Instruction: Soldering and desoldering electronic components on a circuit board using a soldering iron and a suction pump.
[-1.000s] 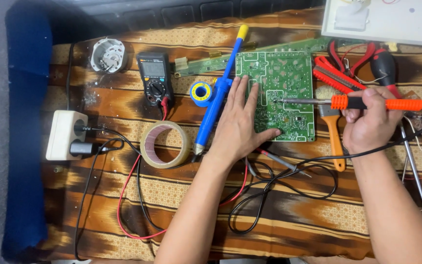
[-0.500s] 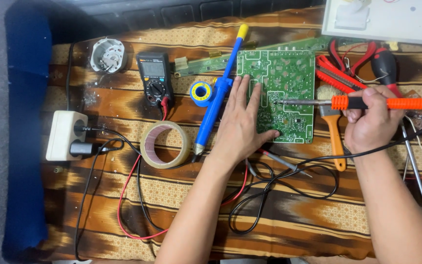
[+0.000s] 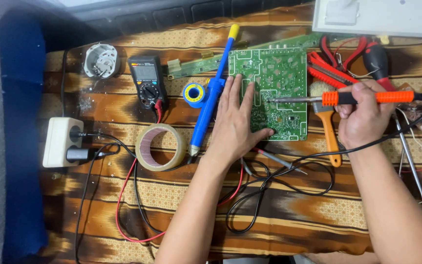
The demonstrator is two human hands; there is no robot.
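Circuit board (image 3: 277,83): green, lay flat on the brown patterned cloth (image 3: 279,215), near the top middle of the work surface.
Left hand (image 3: 235,122): lay open and flat, palm down, fingers spread over the board's left part, thumb against its lower edge.
Right hand (image 3: 365,117): was closed in a fist-like grip round the orange handle of the soldering iron (image 3: 343,98).
Soldering iron: was held level, its metal tip resting on the board just right of the left fingertips; its black cable (image 3: 289,171) looped across the cloth below.
Blue desoldering pump (image 3: 211,93): lay slanted just left of the left hand, yellow end up.
Solder spool (image 3: 194,94): blue and yellow, touching the pump's left side.
Tape roll (image 3: 160,146): lower left of the pump.
Multimeter (image 3: 146,80): black, left of the spool.
Brush (image 3: 327,122): orange handle, between the board and the right hand.
Power strip (image 3: 62,142): white, at the far left, one black plug in it.
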